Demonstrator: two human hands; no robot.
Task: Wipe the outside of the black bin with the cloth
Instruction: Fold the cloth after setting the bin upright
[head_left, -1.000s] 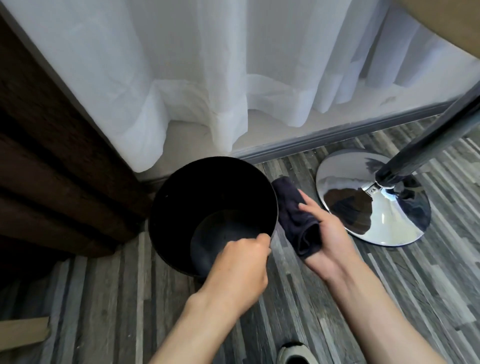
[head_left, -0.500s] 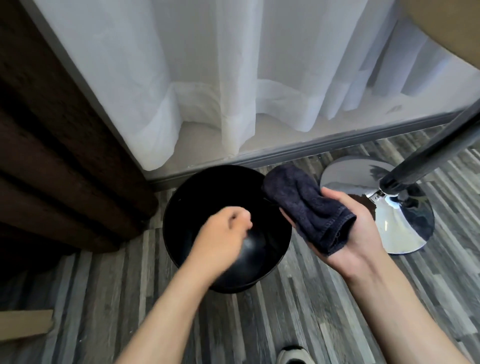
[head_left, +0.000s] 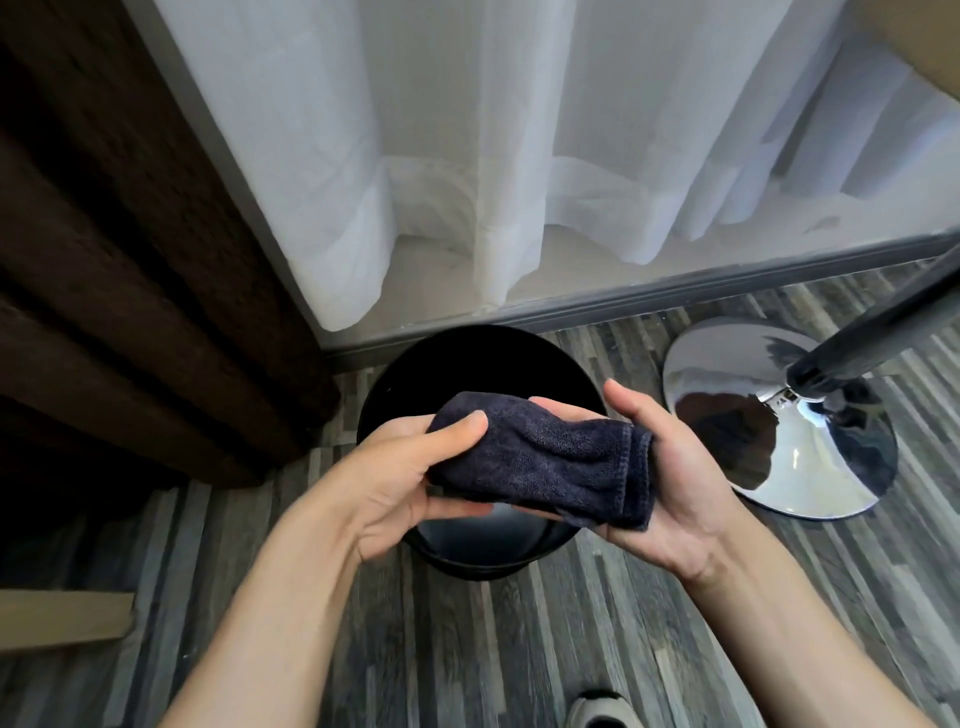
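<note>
While both my left hand (head_left: 400, 467) and right hand (head_left: 670, 467) clutch the cloth (head_left: 540, 462) above the black bin (head_left: 467, 353), nobody's steadying it; a shove toward twelve o'clock could tip it.

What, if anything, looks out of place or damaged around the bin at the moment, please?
Nothing stands out. The black bin stands upright on the wood-look floor with no spill or dent visible. The dark cloth is held over it between the left hand and right hand, off the bin's outside.
</note>
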